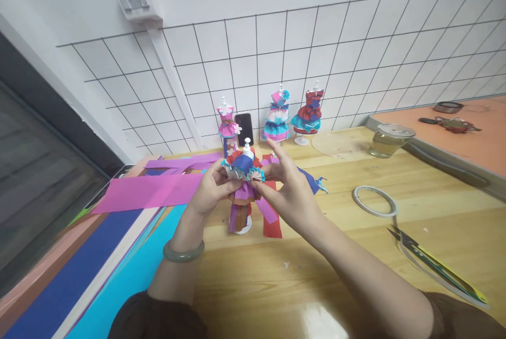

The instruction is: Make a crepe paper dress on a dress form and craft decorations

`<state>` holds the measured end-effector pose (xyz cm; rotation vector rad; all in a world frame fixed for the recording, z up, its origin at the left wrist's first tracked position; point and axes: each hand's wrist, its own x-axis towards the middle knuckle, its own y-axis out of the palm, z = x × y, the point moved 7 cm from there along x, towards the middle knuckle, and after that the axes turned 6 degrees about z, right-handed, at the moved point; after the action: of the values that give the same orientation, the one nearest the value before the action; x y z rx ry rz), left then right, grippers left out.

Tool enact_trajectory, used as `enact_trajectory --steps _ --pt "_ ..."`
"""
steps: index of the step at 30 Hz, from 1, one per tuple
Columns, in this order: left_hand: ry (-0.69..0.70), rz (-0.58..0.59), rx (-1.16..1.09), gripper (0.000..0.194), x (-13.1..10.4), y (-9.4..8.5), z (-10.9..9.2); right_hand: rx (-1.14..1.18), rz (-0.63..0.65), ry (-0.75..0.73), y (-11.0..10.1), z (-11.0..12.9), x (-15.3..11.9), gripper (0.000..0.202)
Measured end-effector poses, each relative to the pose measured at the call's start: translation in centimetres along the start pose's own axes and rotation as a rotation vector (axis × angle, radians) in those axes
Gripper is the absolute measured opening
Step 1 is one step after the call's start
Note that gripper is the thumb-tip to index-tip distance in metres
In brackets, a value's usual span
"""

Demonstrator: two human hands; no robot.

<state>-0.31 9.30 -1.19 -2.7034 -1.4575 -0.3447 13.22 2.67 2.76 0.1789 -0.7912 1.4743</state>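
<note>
Two hands are closed around one small dress form (242, 164), held at mid-view over the wooden surface (343, 265). From my remote seat I see the left hand (209, 186) gripping the left edge of its red, blue, white and turquoise ruffles, while the right hand (290, 194) pinches the opposite edge, index finger raised. Below, a purple and brown skirt shows above a round white base (241, 225). I have a red strip (273, 230) just beside it and a broad pink strip (150, 191) at left. Behind stand a pink-topped form (226, 122), a black phone (245, 129), a pink-and-turquoise form (276, 117) and a red-topped form (312, 109). Well right lie a tape ring (357, 201) and snips (425, 254).
</note>
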Motion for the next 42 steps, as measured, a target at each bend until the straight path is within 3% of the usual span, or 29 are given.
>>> enact_trajectory --steps 8,12,16,27,42 --pt "0.070 0.011 0.067 0.036 0.1 -0.2 -0.5 0.065 0.003 0.029 0.3 -0.8 0.1 0.071" --pt "0.094 0.029 0.115 0.049 0.0 0.6 -1.2 0.041 -0.030 0.019 0.1 -0.7 0.1 0.070" --pt "0.083 -0.051 0.183 0.048 0.0 0.8 -1.5 0.021 -0.023 0.013 0.1 -0.6 0.1 0.070" --pt "0.102 -0.023 0.091 0.043 0.2 0.0 -0.7 0.184 0.042 0.054 0.6 -1.0 0.2 0.070" --pt "0.117 -0.004 0.042 0.047 0.4 0.1 -0.6 0.065 -0.039 -0.009 0.1 -0.3 -0.1 0.069"
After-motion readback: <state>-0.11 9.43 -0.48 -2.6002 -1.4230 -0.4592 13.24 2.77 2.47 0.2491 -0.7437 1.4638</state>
